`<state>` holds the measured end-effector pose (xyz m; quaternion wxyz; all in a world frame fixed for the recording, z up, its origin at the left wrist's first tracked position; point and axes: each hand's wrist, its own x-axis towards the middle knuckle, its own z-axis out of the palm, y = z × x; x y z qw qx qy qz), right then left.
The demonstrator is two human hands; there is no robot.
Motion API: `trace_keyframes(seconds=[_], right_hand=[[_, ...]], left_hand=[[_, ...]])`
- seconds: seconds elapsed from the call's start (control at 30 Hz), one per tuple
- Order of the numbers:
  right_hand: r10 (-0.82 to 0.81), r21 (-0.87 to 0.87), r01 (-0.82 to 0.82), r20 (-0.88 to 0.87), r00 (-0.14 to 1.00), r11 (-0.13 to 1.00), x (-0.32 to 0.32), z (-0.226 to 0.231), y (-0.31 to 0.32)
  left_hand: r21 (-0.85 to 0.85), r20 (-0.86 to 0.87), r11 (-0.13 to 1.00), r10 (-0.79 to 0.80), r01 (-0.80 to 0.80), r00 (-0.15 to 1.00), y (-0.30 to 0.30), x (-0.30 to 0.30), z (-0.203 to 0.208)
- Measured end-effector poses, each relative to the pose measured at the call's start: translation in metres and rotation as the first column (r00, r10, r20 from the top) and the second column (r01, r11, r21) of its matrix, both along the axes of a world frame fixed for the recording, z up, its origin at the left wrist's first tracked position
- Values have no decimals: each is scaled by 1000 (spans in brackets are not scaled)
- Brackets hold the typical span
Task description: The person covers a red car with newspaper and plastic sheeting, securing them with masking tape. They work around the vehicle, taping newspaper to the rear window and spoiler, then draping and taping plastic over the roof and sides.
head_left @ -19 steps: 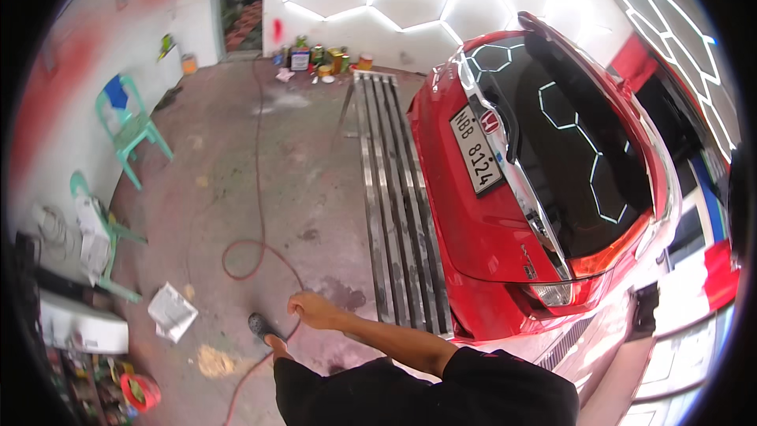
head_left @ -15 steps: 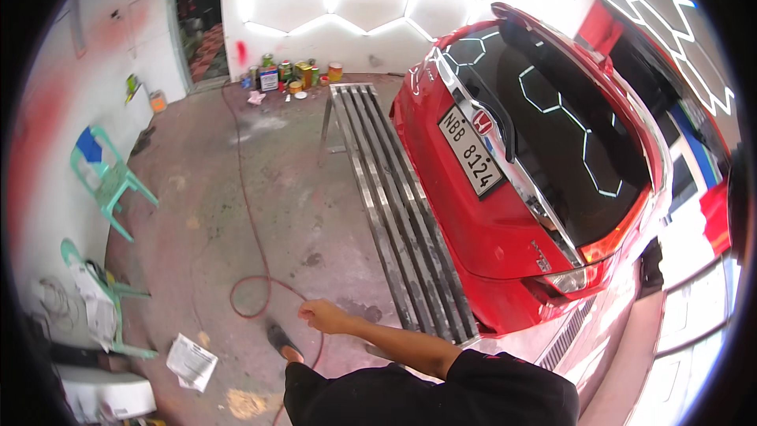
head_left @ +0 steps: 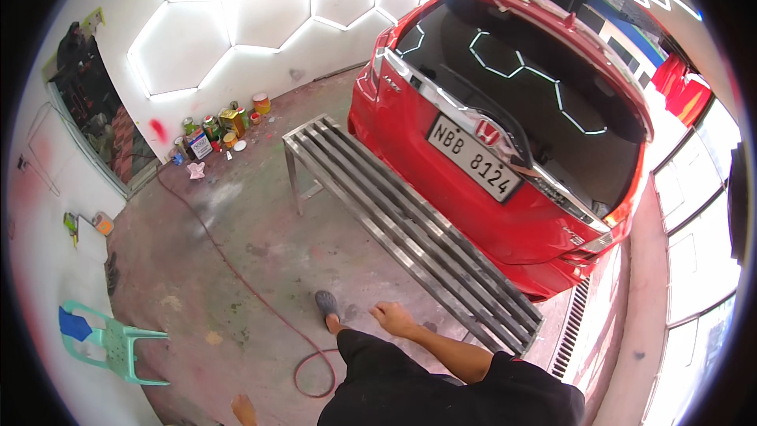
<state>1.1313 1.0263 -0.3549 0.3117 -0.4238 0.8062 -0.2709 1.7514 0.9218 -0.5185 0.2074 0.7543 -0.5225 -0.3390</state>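
My right hand [head_left: 392, 319] is in front of my body over the concrete floor, its fingers curled in and nothing visible in them. It is nearest to a long metal slatted bench [head_left: 410, 244], apart from it. My left hand [head_left: 244, 410] just enters at the lower edge; its fingers are too cut off to read. Beyond the bench stands the rear of a red hatchback car [head_left: 473, 166] with a dark rear window and a white licence plate [head_left: 473, 158]. A grey shoe [head_left: 328, 309] on my foot shows near the right hand.
A red hose [head_left: 229, 264] runs across the floor and loops by my leg. Paint cans [head_left: 230, 120] and tins stand along the far wall, beside a doorway [head_left: 98, 102]. At the left wall is a green plastic chair [head_left: 122, 347]. A drain grate [head_left: 572, 327] lies right of the car.
The view has turned left and I have come forward. The bench and car now lie more crosswise. The left hand has come into view; the right hand is still curled.
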Motion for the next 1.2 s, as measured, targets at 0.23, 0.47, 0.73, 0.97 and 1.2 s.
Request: trace_keyframes(seconds=[0.23, 0.47, 0.73, 0.97, 1.2], right_hand=[[-3, 2, 3, 10, 1000, 1000, -58, -31, -219], [-19, -209, 28, 44, 999, 978, -98, 37, -446], [-26, -187, 60, 179, 983, 980, -168, 78, -681], [-206, -126, 240, 235, 950, 962, -225, 84, -851], [-361, -178, 449, 379, 852, 876, -312, 93, -957]], left_hand=[[111, 318, 899, -437, 424, 841, -174, -86, -18], [477, -104, 800, -359, 364, 927, -305, -210, 9], [461, -145, 792, -377, 399, 915, -617, -300, -8], [408, -222, 808, -364, 425, 905, -936, -343, -8], [81, -14, 757, -649, 648, 760, -1258, -502, 32]])
